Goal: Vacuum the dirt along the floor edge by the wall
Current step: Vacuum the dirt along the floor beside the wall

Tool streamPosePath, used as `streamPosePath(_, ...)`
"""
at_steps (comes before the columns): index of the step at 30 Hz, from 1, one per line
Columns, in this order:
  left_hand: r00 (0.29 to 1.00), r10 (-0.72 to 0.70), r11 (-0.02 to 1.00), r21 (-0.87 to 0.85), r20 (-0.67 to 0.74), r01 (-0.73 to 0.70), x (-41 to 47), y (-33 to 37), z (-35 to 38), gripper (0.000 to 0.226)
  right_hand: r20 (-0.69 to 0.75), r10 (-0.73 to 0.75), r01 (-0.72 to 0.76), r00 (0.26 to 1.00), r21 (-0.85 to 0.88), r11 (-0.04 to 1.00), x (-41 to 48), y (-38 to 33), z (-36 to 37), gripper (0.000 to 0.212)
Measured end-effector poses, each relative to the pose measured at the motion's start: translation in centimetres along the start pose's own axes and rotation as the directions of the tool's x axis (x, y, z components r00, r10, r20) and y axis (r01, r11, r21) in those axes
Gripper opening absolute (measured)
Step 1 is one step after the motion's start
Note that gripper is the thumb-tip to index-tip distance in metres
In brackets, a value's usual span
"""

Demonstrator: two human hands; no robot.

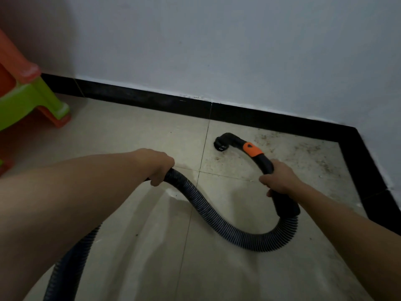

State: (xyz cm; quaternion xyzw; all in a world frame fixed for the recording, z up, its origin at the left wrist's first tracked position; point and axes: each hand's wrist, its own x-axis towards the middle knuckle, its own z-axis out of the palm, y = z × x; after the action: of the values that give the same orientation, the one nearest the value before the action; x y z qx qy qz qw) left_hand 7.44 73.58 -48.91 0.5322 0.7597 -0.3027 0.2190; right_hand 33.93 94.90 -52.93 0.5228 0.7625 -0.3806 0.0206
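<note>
**A:** What could go wrong here?

**B:** Dirt (pixel 303 153) speckles the tiled floor (pixel 152 131) in the corner by the black skirting board (pixel 260 118). The looping corrugated hose (pixel 217 218) could drag through and scatter it. The nozzle (pixel 220 144), left of the patch, might miss the edge.

**A:** And the hands?

**B:** The left hand (pixel 159 166) grasps the hose from above. The right hand (pixel 280 179) wraps the curved handle tube (pixel 268 164) behind its orange collar (pixel 252 149).

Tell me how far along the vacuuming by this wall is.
Done: the floor tile left of the nozzle looks clean up to the black skirting. In hand: the right grip holds the hose handle, the left grip the corrugated hose, with the nozzle low at the dirty tile's edge. Left: brown dirt specks spread toward the corner.
</note>
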Motion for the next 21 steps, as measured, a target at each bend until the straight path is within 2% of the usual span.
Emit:
streamPosePath(4, 1.000, -0.002, 1.000, 0.005, 0.012, 0.002, 0.0, -0.1, -0.1, 0.037, 0.068, -0.016, 0.016, 0.998, -0.008, 1.000, -0.4, 0.7, 0.5, 0.035)
streamPosePath(9, 1.000, -0.019, 0.999, -0.028, 0.011, 0.019, 0.1, -0.7, -0.1, 0.038, -0.103, 0.141, -0.135, 0.985, 0.065, 0.989, -0.1, 3.1, -2.9, 0.034)
streamPosePath(15, 0.994, -0.011, 0.999, -0.042, 0.105, 0.016, 0.6, 0.0, 0.1, 0.044, 0.015, 0.191, -0.192, 0.981, 0.073, 0.979, -2.0, 4.3, -6.6, 0.028)
streamPosePath(21, 0.992, 0.025, 1.000, 0.011, 0.121, -0.027, 1.0, 1.6, -0.2, 0.041, 0.168, 0.142, -0.144, 0.976, 0.002, 0.990, -5.8, 4.5, -7.0, 0.023)
